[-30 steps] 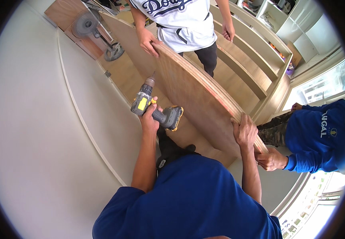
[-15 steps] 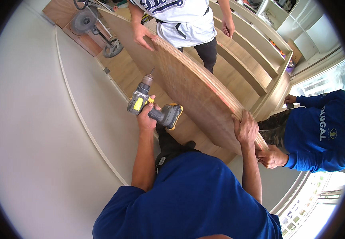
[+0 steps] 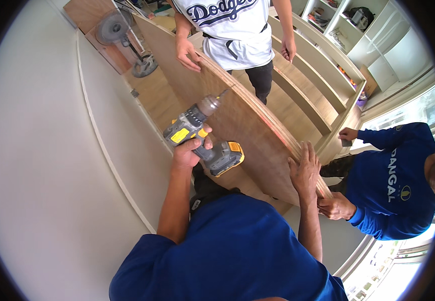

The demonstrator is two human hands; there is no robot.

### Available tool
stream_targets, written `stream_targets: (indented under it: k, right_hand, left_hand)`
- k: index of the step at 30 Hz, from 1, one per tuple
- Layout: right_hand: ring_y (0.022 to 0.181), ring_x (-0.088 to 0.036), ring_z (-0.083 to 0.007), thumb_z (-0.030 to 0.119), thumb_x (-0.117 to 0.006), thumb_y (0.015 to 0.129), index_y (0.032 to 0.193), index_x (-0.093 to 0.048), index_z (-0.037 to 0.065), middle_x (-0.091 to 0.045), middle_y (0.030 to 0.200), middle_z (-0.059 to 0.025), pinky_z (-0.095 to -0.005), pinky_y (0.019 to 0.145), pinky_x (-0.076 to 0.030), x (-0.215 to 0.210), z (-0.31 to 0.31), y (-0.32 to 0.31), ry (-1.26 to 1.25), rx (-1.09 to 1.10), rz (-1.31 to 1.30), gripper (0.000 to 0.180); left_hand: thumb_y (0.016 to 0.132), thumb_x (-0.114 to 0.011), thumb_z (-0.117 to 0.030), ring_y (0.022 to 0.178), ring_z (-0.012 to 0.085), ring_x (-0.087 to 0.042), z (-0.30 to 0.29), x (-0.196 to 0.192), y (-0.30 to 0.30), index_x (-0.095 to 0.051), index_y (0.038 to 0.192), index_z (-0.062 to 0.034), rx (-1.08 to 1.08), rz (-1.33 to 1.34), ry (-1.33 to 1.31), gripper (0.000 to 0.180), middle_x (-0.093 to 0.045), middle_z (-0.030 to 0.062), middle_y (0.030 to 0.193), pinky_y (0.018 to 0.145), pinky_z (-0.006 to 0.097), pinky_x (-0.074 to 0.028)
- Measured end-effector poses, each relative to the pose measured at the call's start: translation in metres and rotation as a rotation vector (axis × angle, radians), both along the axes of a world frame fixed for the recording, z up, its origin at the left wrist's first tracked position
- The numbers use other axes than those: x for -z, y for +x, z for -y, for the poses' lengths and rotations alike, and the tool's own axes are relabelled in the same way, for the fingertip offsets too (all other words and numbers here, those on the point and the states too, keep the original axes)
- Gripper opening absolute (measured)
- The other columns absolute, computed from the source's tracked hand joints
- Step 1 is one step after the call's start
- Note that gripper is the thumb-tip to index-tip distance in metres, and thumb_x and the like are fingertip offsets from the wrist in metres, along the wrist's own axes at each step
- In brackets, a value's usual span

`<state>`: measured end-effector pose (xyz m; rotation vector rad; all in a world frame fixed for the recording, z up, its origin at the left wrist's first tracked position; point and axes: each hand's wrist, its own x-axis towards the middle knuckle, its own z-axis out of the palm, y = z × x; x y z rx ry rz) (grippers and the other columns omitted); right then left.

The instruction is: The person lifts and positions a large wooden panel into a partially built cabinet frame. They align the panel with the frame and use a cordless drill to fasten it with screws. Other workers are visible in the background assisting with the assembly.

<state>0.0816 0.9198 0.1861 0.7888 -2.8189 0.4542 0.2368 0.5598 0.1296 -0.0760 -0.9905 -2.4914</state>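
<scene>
My left hand (image 3: 187, 153) is closed round the handle of a grey and yellow cordless drill (image 3: 195, 120). A thin drill bit (image 3: 224, 93) points up and to the right, in front of the panel's face. The wide wooden panel (image 3: 262, 155) stands on edge, slanting from the far left to the near right. My right hand (image 3: 305, 173) rests on its layered top edge with the fingers stretched out. Close beside it, a co-worker's hand (image 3: 336, 206) grips the panel's near end. Another person's hand (image 3: 188, 54) touches the edge farther along.
Beyond the panel lies a slatted wooden frame (image 3: 307, 103), with a person in a white shirt (image 3: 237, 40) standing by it. At the right is a co-worker in a blue sweatshirt (image 3: 385, 175). A pale wall (image 3: 41, 165) runs along my left; a fan (image 3: 114, 27) stands at the back.
The drill has come up and to the right in my left hand, its bit now leaning rightward toward the panel. My right hand's fingers have straightened from their bent hold on the edge.
</scene>
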Motion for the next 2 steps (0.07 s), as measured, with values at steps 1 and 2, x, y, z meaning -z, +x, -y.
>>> stream_targets:
  k: [1, 2]
  right_hand:
    - [0.141, -0.054, -0.0440, 0.026, -0.080, 0.094, 0.158, -0.049, 0.008, -0.052, 0.161, -0.0218, -0.0550, 0.117, -0.041, 0.0001, 0.0001, 0.0029, -0.019, 0.011, 0.009, 0.073]
    - [0.141, -0.054, -0.0440, 0.026, -0.080, 0.094, 0.158, -0.049, 0.008, -0.052, 0.161, -0.0218, -0.0550, 0.117, -0.041, -0.0004, -0.0034, 0.0069, -0.013, 0.013, 0.016, 0.073]
  left_hand:
    - [0.087, -0.082, -0.014, 0.084, 0.0272, -0.070, -0.0057, -0.0084, -0.0056, -0.056, 0.145, -0.0038, 0.042, -0.020, -0.006, 0.064, -0.072, 0.0157, 0.127, 0.083, 0.046, -0.056]
    - [0.087, -0.082, -0.014, 0.084, 0.0276, -0.070, -0.0116, -0.0148, -0.0081, -0.056, 0.145, -0.0037, 0.081, -0.030, -0.011, 0.064, -0.072, 0.0162, 0.127, 0.083, 0.046, -0.057]
